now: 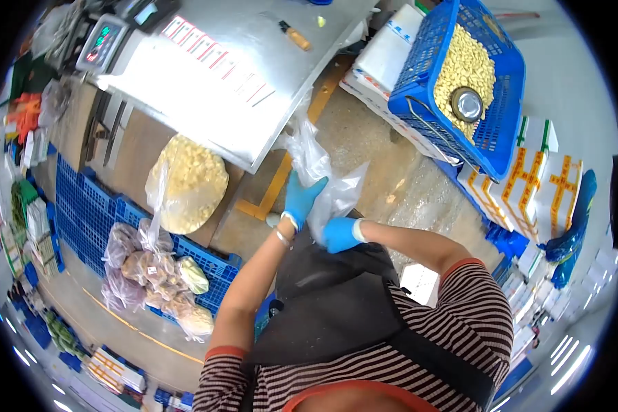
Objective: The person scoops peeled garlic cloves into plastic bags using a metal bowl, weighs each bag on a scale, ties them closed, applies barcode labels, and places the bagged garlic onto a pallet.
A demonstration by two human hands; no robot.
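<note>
A clear plastic bag (pixel 338 196) hangs in front of my dark apron, crumpled, with nothing visible inside. My left hand (pixel 302 198), in a blue glove, is closed on the bag's left side, thumb pointing across it. Lower and to the right, my right hand (pixel 343 235), also gloved in blue, grips the bag's near edge; its fingertips are partly hidden. Ahead on the right, a blue plastic crate (pixel 406 75) holds pale peeled garlic cloves (pixel 468 65). On the cloves rests a round metal tin (pixel 467 105).
A steel table (pixel 206 96) carries rows of printed labels (pixel 216 58), a wooden-handled knife (pixel 295 36) and a digital scale (pixel 104 42). At left, a large bag of pale cloves (pixel 189 185) sits beside blue pallets (pixel 89 209) with bagged produce (pixel 154 271). Taped white boxes (pixel 529 185) stand right.
</note>
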